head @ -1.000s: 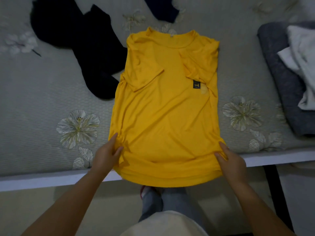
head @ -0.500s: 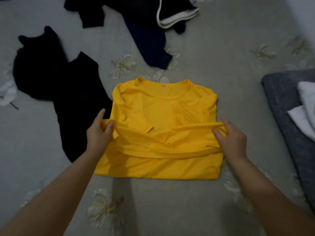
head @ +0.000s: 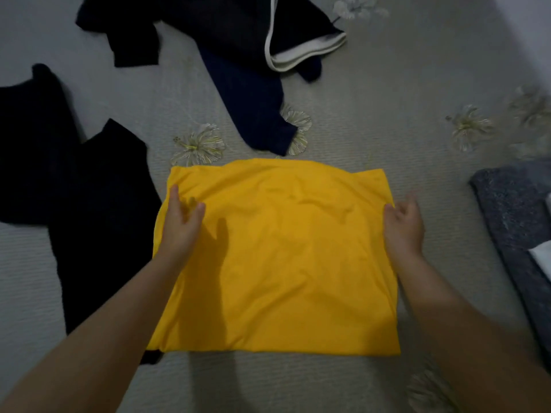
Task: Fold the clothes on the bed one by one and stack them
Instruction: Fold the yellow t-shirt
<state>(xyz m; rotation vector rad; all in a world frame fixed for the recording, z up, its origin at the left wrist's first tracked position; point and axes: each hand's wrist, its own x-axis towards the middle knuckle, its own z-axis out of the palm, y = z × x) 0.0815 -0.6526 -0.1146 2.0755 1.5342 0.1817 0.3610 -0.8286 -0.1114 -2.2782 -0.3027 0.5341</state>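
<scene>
We hold the folded yellow shirt point(head: 277, 257) flat on the bed point(head: 387, 114), left hand point(head: 182, 225) spread on its left edge, right hand point(head: 404, 225) pinching its right edge, stack point(head: 512, 210) lying right.

The yellow shirt point(head: 277, 257) is thin, smooth knit cloth with a soft matt look, lying in faint creases. The bed point(head: 387, 120) is covered in grey cloth with a fine ribbed weave, matt, printed with pale flowers. The black garment point(head: 89, 204) at the left is dull, dark cloth with no sheen. The navy garment point(head: 253, 108) is smooth matt cloth, its white trim point(head: 301, 55) a flat band. The grey blanket point(head: 512, 210) at the right looks coarse and fuzzy, a flecked, woolly cloth.
</scene>
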